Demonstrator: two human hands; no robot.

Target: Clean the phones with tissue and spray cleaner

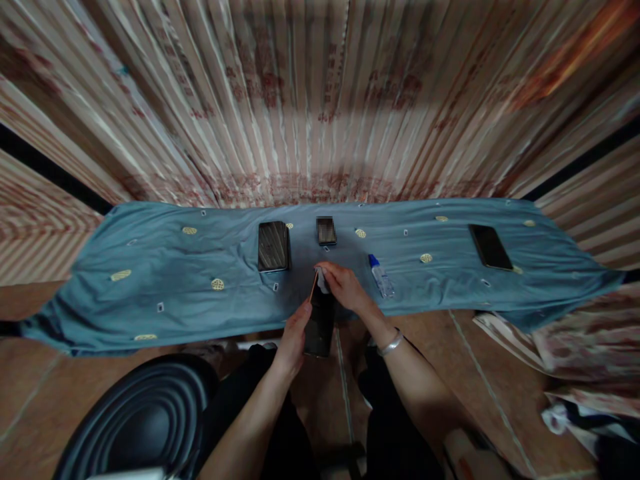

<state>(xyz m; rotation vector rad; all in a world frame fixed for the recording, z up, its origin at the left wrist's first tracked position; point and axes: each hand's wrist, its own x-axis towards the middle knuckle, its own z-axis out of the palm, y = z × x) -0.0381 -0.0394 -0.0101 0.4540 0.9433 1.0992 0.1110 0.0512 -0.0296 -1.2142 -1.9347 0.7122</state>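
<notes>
My left hand [295,333] is closed on the side edge of a dark smartphone [320,330], which is tilted in front of the table's near edge. At the phone's upper end, my right hand [345,287] pinches a small pale grey cloth [322,280] against it. A silver bracelet [391,342] circles my right wrist. To the right of that hand lies a clear bottle with a blue cap [382,277]. Beyond the hands sit a small dark square object [327,231], partly blurred, and a stack of dark, glossy phone-like devices [273,247].
A blue patterned cloth [190,267] covers the narrow table. Another dark smartphone [490,247] lies at its right. Pleated curtains [300,100] hang behind. A round black ridged stool [145,427] stands on the tiled floor at lower left.
</notes>
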